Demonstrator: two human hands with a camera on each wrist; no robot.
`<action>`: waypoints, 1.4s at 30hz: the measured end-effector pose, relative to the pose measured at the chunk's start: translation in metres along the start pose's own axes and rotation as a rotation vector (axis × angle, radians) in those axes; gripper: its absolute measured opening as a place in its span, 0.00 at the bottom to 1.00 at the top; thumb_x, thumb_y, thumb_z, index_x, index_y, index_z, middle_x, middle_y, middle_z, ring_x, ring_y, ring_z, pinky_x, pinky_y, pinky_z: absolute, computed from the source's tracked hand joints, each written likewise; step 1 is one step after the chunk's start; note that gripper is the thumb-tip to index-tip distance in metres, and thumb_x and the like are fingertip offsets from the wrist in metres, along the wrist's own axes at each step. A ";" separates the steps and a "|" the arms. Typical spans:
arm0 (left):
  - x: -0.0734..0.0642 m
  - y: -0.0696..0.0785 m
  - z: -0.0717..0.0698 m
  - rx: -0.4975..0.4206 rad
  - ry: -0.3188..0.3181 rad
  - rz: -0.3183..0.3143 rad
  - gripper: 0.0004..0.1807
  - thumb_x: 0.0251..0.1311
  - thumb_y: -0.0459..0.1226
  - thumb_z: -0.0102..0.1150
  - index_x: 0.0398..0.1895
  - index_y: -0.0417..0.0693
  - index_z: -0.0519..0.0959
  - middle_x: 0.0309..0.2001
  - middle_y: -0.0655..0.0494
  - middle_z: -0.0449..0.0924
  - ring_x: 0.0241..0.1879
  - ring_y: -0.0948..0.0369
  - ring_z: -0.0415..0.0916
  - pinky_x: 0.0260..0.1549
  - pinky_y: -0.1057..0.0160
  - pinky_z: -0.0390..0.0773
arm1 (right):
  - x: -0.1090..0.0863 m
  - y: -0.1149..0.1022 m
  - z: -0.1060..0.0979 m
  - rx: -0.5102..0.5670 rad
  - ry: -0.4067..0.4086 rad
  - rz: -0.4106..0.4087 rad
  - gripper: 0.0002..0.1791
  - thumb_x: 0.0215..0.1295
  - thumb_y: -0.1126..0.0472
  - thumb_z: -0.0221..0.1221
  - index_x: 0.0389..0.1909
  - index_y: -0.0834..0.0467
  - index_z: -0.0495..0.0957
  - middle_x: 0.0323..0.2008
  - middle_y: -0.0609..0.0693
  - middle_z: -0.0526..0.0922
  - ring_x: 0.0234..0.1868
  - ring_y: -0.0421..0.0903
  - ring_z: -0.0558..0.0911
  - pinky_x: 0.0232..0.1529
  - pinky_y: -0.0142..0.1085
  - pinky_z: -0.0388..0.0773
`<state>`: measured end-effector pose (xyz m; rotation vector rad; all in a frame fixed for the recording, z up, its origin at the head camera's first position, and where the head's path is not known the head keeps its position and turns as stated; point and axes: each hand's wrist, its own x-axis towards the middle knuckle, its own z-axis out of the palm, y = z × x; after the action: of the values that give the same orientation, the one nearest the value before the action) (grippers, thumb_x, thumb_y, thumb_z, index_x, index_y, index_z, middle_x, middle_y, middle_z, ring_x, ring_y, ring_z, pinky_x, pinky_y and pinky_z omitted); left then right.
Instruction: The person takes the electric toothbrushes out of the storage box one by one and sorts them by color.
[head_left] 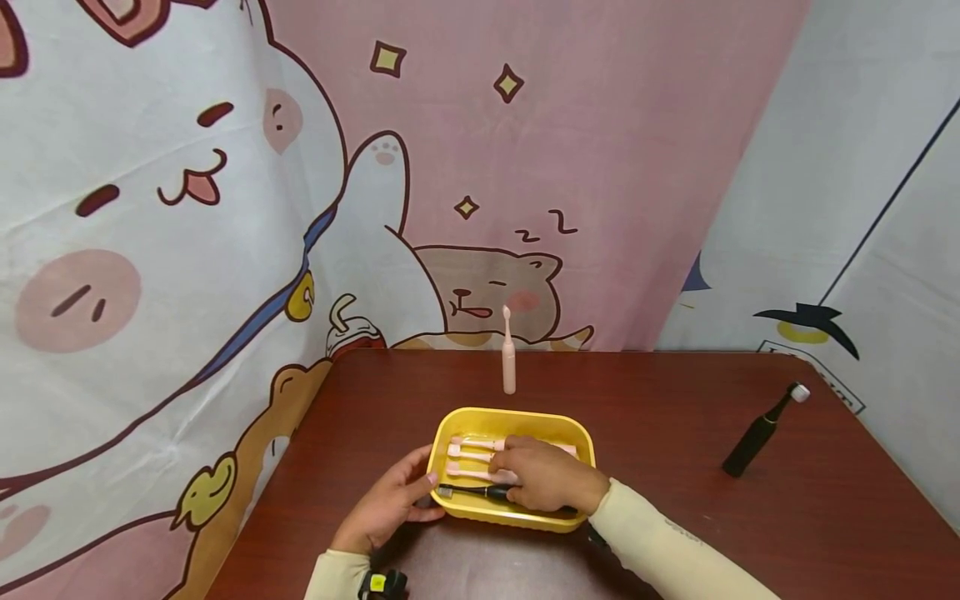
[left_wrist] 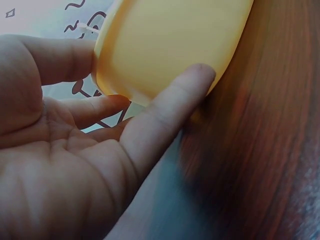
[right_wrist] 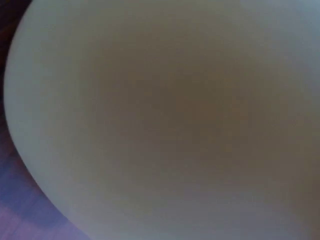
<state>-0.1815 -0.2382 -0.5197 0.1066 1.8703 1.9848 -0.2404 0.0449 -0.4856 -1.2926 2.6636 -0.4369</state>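
Note:
My left hand (head_left: 390, 504) grips the left end of a yellow plastic basket (head_left: 517, 523). In the left wrist view its thumb (left_wrist: 175, 100) lies along the basket's outer wall (left_wrist: 170, 45), with the other fingers around the corner. Inside the basket, my right hand (head_left: 551, 475) reaches down with bent fingers. Its fingers and thumb lie on either side of a pink electric toothbrush (head_left: 468, 472), whose handle is partly hidden. Beside that lie two more pale pink toothbrushes and a black electric toothbrush (head_left: 472, 490), overlapped by the thumb. Blurred pale cloth fills the right wrist view.
Behind the basket, a pink electric toothbrush (head_left: 509, 367) stands upright on the brown table (head_left: 637, 400). Another black electric toothbrush (head_left: 753, 442) with a white head stands far right. A cartoon-printed cloth (head_left: 615, 167) hangs along the table's back and left edges.

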 end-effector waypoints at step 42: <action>0.001 -0.002 0.000 -0.008 0.024 -0.014 0.33 0.83 0.36 0.48 0.84 0.40 0.52 0.78 0.30 0.57 0.59 0.46 0.82 0.51 0.44 0.88 | 0.007 -0.016 0.001 -0.084 -0.041 -0.019 0.15 0.52 0.64 0.77 0.39 0.43 0.91 0.35 0.37 0.86 0.36 0.36 0.79 0.42 0.37 0.83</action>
<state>-0.1824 -0.2379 -0.5216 0.0673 1.8734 1.9923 -0.2330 0.0298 -0.4816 -1.3354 2.6643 -0.3011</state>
